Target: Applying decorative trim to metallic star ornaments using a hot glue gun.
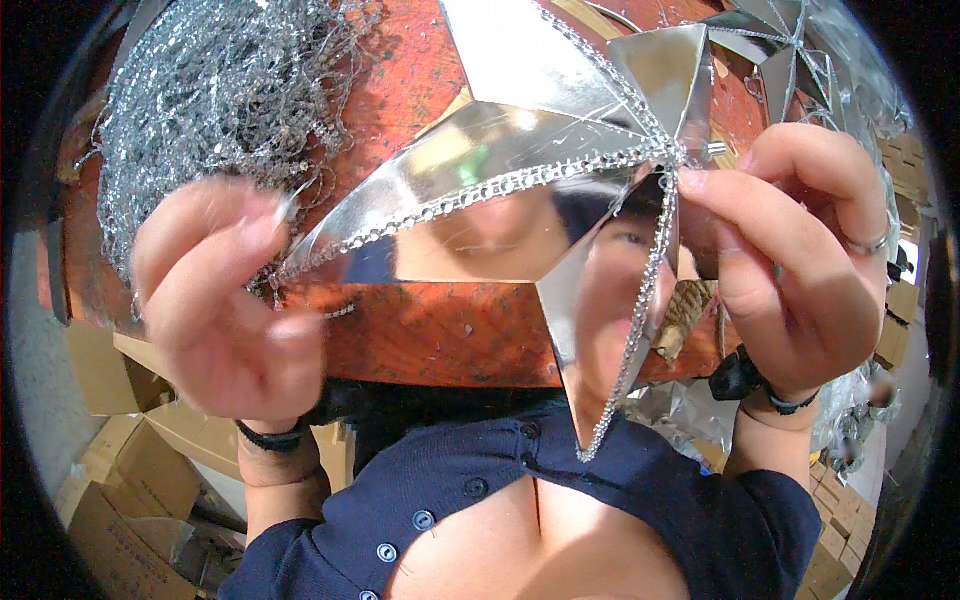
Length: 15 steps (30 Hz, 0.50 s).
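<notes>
Mirrored star (520, 150), a faceted silver ornament with rhinestone chain (500, 187) glued along its ridges, is held up between the two hands, above the red-brown counter (440, 330). The right hand (800, 260) pinches it at the centre where the ridges meet, thumb and forefinger closed on the chain there. The left hand (225, 300) is blurred, fingers curled at the tip of the left point; whether it grips the tip or only the chain end I cannot tell. The star looks light, stiff and slick, with sharp points and facets that would likely dent or smudge, so the ridges and edges seem the safest holds. Beyond the left hand lies a tangled heap of loose chain (220, 90); past the right hand more stars (770, 45) are cut off by the rim. The star's back is hidden.
</notes>
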Available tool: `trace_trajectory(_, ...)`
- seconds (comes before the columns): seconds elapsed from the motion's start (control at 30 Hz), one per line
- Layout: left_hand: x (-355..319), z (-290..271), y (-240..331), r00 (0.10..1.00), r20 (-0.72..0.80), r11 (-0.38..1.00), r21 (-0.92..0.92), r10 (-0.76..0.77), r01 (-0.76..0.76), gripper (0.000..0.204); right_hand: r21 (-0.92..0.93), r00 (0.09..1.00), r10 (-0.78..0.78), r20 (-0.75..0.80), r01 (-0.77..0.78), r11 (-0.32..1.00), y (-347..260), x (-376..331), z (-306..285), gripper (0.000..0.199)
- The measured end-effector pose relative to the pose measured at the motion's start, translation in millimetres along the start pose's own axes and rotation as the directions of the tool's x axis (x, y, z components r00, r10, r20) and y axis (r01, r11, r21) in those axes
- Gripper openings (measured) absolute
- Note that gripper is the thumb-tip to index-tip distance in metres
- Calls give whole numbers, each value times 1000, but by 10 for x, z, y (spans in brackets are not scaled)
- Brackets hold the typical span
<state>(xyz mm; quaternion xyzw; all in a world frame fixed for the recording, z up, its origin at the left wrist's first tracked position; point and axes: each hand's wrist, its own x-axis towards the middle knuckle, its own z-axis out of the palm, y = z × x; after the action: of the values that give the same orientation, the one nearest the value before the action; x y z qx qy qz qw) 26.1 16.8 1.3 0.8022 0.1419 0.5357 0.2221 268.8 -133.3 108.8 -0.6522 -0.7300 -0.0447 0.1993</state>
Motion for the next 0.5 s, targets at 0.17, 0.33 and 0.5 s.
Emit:
trace_trajectory(0.17, 42, -11, 95, 897, 429, 991, -25, -109, 133, 66, 52, 1000, 0, -3, 0, 999, 16, -2, 1, 28)
trace_trajectory(0.33, -38, 50, 164, 906, 378, 965, -96, -191, 244, 79, 97, 999, 42, 4, -42, 994, -8, -11, 30, 26)
trace_trajectory(0.5, 2, 59, 114, 930, 350, 974, -148, -109, 170, 84, 249, 973, 109, -205, -55, 967, 100, -218, 242, 27)
